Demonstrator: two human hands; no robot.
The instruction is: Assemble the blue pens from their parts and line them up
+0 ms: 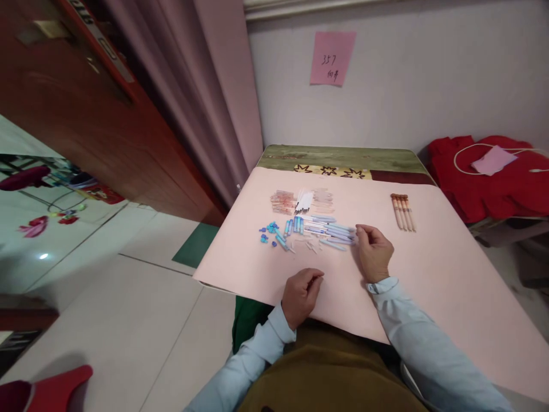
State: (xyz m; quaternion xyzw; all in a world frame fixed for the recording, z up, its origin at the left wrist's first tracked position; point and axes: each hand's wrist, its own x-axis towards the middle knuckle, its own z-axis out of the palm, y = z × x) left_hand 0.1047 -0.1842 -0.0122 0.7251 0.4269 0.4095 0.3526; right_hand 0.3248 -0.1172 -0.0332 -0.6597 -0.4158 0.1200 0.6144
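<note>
On a pink mat (429, 269) lie pen parts sorted in heaps: pale blue barrels (332, 230), small blue caps (270, 232), thin refills (303, 202) and clear pinkish pieces (283, 202). My right hand (374, 252) rests on the mat with fingers curled, its fingertips at the right end of the blue barrels; what it grips, if anything, is hidden. Nearer the front edge, my left hand (301, 296) lies with its fingers curled in a loose fist and nothing seen in it.
A few orange-brown pens (402, 211) lie apart at the mat's back right. The mat covers a small table (338, 157) against the wall. A red cloth pile (489, 177) sits at right, a curtain and wooden door at left.
</note>
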